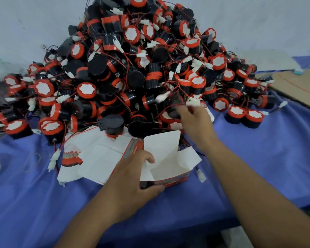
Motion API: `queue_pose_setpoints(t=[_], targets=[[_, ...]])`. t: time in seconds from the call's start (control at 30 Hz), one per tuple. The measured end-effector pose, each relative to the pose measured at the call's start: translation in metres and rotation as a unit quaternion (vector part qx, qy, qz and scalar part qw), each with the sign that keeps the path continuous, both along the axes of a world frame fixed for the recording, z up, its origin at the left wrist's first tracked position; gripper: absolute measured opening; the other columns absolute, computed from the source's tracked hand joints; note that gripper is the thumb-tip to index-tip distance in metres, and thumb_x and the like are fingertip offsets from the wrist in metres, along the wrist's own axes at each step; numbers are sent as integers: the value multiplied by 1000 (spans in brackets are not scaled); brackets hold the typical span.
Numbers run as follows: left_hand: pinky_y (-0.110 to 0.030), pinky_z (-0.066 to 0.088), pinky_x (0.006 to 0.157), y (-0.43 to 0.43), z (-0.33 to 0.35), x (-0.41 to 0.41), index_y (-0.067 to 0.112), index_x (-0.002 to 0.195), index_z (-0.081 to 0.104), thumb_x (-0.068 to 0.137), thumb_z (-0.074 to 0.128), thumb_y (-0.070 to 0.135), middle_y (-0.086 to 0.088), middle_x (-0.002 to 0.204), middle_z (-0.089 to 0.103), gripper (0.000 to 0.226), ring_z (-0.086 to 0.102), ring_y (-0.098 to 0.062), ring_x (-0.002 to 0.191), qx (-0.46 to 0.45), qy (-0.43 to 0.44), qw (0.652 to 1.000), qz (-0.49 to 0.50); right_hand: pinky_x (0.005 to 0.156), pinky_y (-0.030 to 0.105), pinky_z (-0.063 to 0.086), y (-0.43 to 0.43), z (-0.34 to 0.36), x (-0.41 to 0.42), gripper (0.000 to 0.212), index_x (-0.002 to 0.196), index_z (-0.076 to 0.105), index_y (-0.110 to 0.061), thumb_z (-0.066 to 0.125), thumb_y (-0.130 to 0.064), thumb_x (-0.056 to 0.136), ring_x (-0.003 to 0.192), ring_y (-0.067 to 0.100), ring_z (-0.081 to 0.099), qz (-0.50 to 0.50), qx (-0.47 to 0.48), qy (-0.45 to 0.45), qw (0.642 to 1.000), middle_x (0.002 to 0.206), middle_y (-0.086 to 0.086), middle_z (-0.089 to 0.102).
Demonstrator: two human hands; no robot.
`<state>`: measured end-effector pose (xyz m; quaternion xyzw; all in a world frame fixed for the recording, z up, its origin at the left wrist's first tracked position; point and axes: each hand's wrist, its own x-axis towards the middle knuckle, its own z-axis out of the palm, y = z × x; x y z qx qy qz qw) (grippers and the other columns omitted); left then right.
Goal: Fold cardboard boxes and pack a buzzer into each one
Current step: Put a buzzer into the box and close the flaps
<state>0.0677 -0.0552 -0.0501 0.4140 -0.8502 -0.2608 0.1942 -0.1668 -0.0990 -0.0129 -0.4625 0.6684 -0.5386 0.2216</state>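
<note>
My left hand (132, 178) grips an erected cardboard box (168, 163), white inside and red outside, its top flaps standing open. The box rests on the blue cloth in front of a big heap of black-and-red buzzers (132, 68) with red wires and white plugs. My right hand (195, 120) reaches into the near edge of the heap, and its fingers close round a blurred black buzzer (175, 106) with its wires. A stack of flat unfolded boxes (95, 158) lies just left of the erected box.
The blue cloth (267, 167) covers the table. A sheet of brown cardboard (301, 85) lies at the far right. Two loose buzzers (243, 117) stand apart on the cloth right of the heap. A white wall rises behind the pile.
</note>
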Motion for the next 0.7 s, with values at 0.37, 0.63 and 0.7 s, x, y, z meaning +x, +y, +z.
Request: queue_pose_setpoints(t=[0.37, 0.63, 0.7], targets=[[-20, 41, 85, -3, -2, 3, 54, 114, 32, 76, 68, 63, 34, 118, 41, 53, 42, 0, 111, 6, 12, 1000, -24, 51, 19, 48, 83, 54, -41, 27, 127, 56, -36, 52, -29, 101, 77, 22, 69, 137, -250, -376, 882, 113, 1, 69], [-23, 52, 74, -6, 0, -3, 56, 112, 35, 76, 77, 53, 43, 117, 37, 55, 63, -9, 94, 40, 43, 998, -25, 87, 47, 59, 95, 31, -4, 35, 132, 55, -28, 60, -25, 98, 116, 37, 64, 343, -182, -139, 911, 138, 5, 56], [-24, 55, 71, -7, 0, -2, 55, 111, 39, 75, 80, 50, 40, 115, 43, 55, 66, -5, 90, 48, 62, 997, -21, 99, 50, 54, 96, 16, -7, 48, 140, 48, -22, 65, -18, 95, 130, 25, 55, 360, -104, -20, 927, 142, -7, 49]])
